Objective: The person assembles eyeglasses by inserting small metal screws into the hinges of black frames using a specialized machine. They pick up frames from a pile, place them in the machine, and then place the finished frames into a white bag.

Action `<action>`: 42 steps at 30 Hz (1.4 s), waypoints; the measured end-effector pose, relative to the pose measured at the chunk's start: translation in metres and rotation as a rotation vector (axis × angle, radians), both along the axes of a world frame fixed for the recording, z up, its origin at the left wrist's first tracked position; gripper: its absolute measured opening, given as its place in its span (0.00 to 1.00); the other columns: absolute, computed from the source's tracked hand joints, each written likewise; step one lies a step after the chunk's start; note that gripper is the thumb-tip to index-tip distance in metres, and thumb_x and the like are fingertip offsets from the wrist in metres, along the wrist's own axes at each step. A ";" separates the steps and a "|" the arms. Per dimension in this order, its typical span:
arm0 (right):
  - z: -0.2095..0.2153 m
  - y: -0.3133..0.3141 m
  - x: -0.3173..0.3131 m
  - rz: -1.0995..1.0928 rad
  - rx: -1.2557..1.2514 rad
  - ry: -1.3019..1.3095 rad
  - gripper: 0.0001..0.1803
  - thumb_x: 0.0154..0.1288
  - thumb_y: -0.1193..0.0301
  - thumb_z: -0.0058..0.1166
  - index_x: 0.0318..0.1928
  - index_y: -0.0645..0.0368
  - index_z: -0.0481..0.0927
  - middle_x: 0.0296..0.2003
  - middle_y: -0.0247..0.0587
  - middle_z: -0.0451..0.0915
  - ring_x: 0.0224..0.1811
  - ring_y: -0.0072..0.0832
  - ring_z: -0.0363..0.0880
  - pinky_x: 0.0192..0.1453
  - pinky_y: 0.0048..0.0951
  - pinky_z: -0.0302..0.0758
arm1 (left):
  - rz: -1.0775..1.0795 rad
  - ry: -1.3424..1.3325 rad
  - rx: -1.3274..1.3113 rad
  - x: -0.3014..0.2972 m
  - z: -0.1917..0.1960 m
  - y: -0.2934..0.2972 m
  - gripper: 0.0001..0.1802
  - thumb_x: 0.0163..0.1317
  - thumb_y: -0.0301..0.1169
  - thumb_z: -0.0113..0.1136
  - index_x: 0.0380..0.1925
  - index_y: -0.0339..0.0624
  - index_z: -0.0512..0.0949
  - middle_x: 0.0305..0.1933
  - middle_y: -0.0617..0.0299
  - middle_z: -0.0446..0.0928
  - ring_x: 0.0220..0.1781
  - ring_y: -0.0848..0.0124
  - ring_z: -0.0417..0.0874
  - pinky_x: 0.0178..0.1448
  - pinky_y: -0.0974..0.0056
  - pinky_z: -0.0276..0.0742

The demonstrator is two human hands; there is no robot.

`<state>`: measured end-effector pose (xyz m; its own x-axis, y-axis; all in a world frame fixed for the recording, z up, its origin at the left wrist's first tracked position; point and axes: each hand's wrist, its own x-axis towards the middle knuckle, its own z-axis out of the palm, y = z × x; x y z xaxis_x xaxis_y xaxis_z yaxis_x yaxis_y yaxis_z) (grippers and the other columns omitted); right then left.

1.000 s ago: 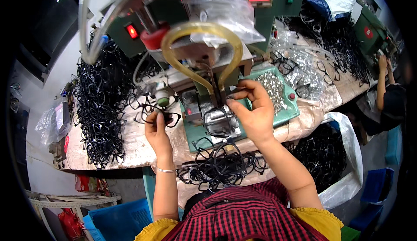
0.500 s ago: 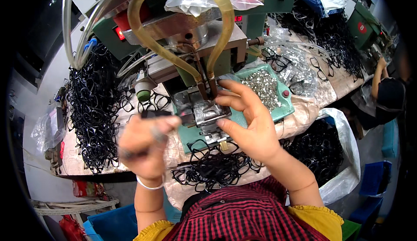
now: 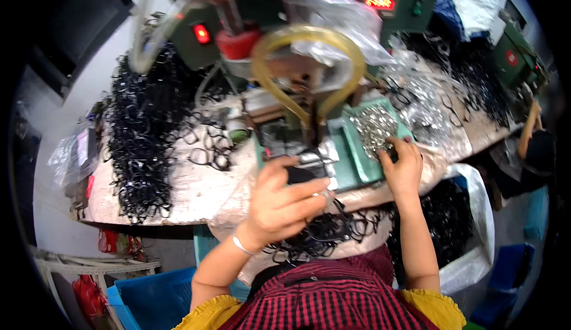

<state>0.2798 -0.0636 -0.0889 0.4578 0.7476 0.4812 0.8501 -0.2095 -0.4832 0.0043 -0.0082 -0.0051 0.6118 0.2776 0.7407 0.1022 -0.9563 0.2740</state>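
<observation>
My left hand (image 3: 285, 204) is bent around a black eyeglass frame (image 3: 340, 218), part of which shows beyond the fingers; blur hides the exact grip. It is just in front of the metal fixture (image 3: 324, 158) of a bench machine, below two copper-coloured tips fed by a looped yellowish tube (image 3: 260, 56). My right hand (image 3: 405, 168) reaches to the green tray (image 3: 357, 162), fingertips closed down at a heap of small shiny metal parts (image 3: 372, 124). What lies between those fingertips is too small to make out.
Black eyeglass frames are piled high at the left (image 3: 143, 145), and more lie by the table's front edge (image 3: 309, 244). An open white sack (image 3: 476, 211) of frames stands at the right. A blue crate (image 3: 148, 297) is at lower left. Another person's arm (image 3: 529, 129) shows far right.
My right hand has left the fixture and moved right to the tray of metal parts. The left hand has come rightward to the fixture. The whole view has shifted and blurred.
</observation>
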 end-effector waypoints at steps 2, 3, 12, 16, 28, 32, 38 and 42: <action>-0.005 0.018 0.000 0.006 0.036 0.020 0.09 0.55 0.69 0.65 0.35 0.59 0.84 0.31 0.44 0.82 0.40 0.45 0.78 0.47 0.42 0.73 | 0.096 0.010 -0.005 -0.004 -0.016 -0.015 0.14 0.52 0.27 0.70 0.40 0.48 0.82 0.48 0.61 0.85 0.47 0.61 0.85 0.64 0.45 0.75; -0.004 0.025 -0.006 -0.015 0.096 0.018 0.04 0.56 0.71 0.63 0.31 0.58 0.84 0.30 0.44 0.82 0.38 0.44 0.78 0.46 0.42 0.74 | 0.199 -0.006 0.043 -0.011 -0.020 -0.025 0.14 0.52 0.26 0.70 0.40 0.47 0.82 0.49 0.60 0.85 0.48 0.60 0.85 0.64 0.45 0.74; -0.004 0.036 0.002 0.068 0.224 0.242 0.07 0.61 0.73 0.64 0.40 0.61 0.86 0.36 0.44 0.84 0.40 0.33 0.81 0.49 0.30 0.75 | 1.474 0.283 -0.133 -0.128 -0.099 0.136 0.23 0.55 0.55 0.67 0.31 0.46 0.88 0.40 0.56 0.79 0.44 0.58 0.78 0.45 0.53 0.73; -0.014 0.041 -0.004 0.076 0.149 0.080 0.08 0.56 0.74 0.64 0.38 0.60 0.85 0.38 0.46 0.83 0.45 0.42 0.79 0.55 0.38 0.72 | 1.272 -0.037 -0.263 -0.144 -0.134 0.161 0.13 0.56 0.40 0.69 0.29 0.40 0.86 0.37 0.52 0.78 0.43 0.54 0.79 0.48 0.52 0.73; 0.000 0.044 -0.012 0.144 0.282 0.003 0.03 0.58 0.75 0.61 0.33 0.59 0.83 0.29 0.40 0.79 0.38 0.41 0.76 0.45 0.39 0.71 | 1.180 0.262 -0.755 -0.142 -0.143 0.175 0.31 0.55 0.47 0.68 0.57 0.46 0.74 0.48 0.42 0.82 0.50 0.47 0.83 0.53 0.52 0.77; -0.010 0.008 0.005 0.089 0.285 0.121 0.05 0.59 0.76 0.60 0.35 0.60 0.86 0.30 0.42 0.82 0.34 0.37 0.78 0.52 0.36 0.75 | 1.106 0.144 -0.687 -0.140 -0.116 0.127 0.15 0.62 0.37 0.64 0.45 0.42 0.84 0.38 0.48 0.84 0.37 0.55 0.83 0.44 0.59 0.77; -0.006 0.035 -0.001 0.103 0.258 0.833 0.08 0.61 0.74 0.65 0.42 0.62 0.87 0.36 0.36 0.86 0.37 0.20 0.81 0.45 0.20 0.75 | 0.840 -0.137 -0.520 -0.125 -0.071 0.110 0.16 0.60 0.29 0.68 0.49 0.38 0.83 0.33 0.60 0.76 0.31 0.70 0.73 0.38 0.68 0.71; 0.015 0.040 -0.044 0.323 0.352 1.013 0.08 0.59 0.79 0.64 0.40 0.65 0.85 0.36 0.36 0.86 0.39 0.20 0.81 0.46 0.22 0.76 | 0.672 -0.517 -0.888 -0.112 -0.104 0.083 0.21 0.62 0.26 0.66 0.56 0.39 0.79 0.31 0.70 0.74 0.30 0.81 0.70 0.33 0.74 0.68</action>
